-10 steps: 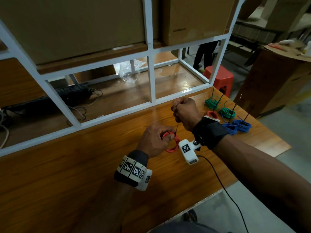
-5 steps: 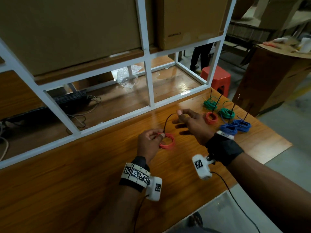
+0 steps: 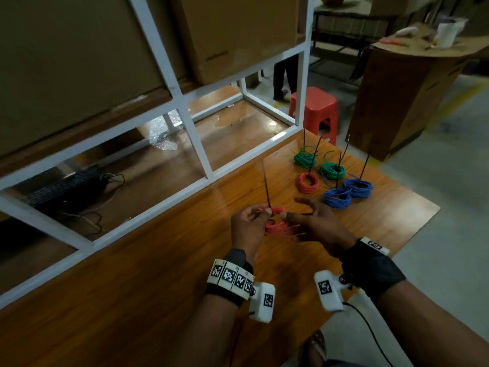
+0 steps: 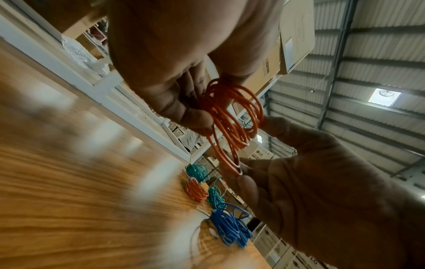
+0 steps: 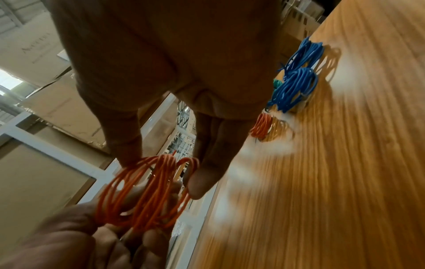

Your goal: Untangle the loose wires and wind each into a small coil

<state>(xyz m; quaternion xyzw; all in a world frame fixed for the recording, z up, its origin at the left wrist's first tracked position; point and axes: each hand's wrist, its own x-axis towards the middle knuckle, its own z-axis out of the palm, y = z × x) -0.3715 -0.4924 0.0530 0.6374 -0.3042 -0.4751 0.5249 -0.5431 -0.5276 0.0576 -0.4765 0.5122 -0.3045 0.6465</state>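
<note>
Mostly hidden: left hand (image 3: 247,227) grips red coil (image 3: 275,227); right hand (image 3: 317,223) pinches its loops (head view blurred).

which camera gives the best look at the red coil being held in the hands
The left wrist view: the red coil hangs sharp and unobstructed, its separate loops distinct. The right wrist view shows its loops close but slightly blurred; the head view shows it small, mostly hidden between both hands.

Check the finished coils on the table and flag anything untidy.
Mostly tidy. The far green coil looks looser than the rest, with a stray yellowish end poking out sideways. The red coil and blue coils sit compact.
</note>
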